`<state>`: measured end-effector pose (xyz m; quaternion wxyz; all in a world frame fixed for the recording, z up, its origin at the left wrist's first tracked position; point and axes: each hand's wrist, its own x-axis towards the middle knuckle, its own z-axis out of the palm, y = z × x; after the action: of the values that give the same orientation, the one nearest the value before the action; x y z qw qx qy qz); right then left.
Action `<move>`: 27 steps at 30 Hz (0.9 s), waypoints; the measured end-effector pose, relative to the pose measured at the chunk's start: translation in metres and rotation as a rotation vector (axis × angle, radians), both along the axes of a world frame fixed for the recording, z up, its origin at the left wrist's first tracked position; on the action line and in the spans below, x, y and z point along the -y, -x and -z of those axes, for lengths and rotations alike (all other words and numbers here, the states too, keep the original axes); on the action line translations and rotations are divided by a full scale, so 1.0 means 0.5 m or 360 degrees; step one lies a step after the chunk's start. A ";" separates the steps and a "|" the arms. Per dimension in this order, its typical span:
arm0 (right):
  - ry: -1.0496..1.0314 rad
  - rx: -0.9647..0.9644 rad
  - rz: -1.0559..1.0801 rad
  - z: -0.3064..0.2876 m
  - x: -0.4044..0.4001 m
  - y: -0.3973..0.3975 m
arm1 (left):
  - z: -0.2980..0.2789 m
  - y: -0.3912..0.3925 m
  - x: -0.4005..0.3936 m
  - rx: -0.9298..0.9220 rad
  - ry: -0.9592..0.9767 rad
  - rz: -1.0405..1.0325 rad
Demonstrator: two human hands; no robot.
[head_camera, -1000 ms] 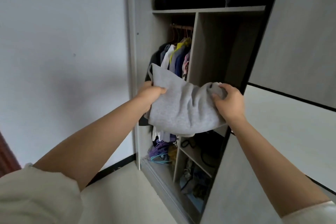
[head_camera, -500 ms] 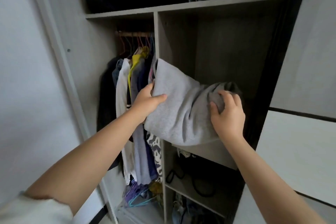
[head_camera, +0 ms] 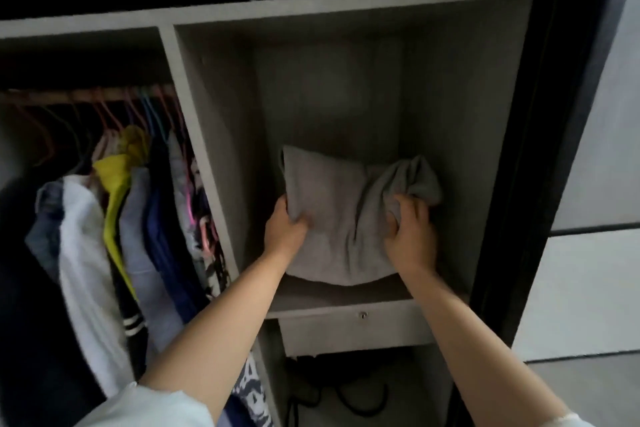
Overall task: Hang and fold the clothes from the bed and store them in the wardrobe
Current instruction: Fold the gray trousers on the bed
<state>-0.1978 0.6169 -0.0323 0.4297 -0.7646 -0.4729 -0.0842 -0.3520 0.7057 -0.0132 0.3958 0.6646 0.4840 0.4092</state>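
One folded grey garment (head_camera: 332, 218) lies on the shelf (head_camera: 339, 302) of the wardrobe's (head_camera: 346, 10) middle right compartment, and two hands are on it: the left hand (head_camera: 284, 232) grips its left edge with curled fingers, and the right hand (head_camera: 410, 236) clutches the bunched cloth at its right side. In the compartment to the left, a row of clothes (head_camera: 121, 218) hangs from one rail (head_camera: 86, 95); their number cannot be counted in the dim light. One drawer (head_camera: 356, 333) sits just under the shelf.
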 end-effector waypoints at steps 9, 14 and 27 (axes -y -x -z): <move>0.1202 0.0606 -0.0192 0.090 -0.012 0.008 | 0.082 0.032 -0.022 -0.1820 -0.0982 0.0514; 0.1519 0.0561 -0.0466 0.101 -0.031 0.014 | 0.106 0.017 -0.049 -0.2215 -0.0722 0.0803; 0.1483 0.0513 -0.0371 0.119 -0.322 -0.016 | 0.116 -0.075 -0.245 -0.2242 -0.0304 0.0215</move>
<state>-0.1897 0.7777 -0.0919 -0.0291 -0.7946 -0.6027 0.0674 -0.3145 0.8283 -0.0713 -0.0464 0.8312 0.5445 -0.1022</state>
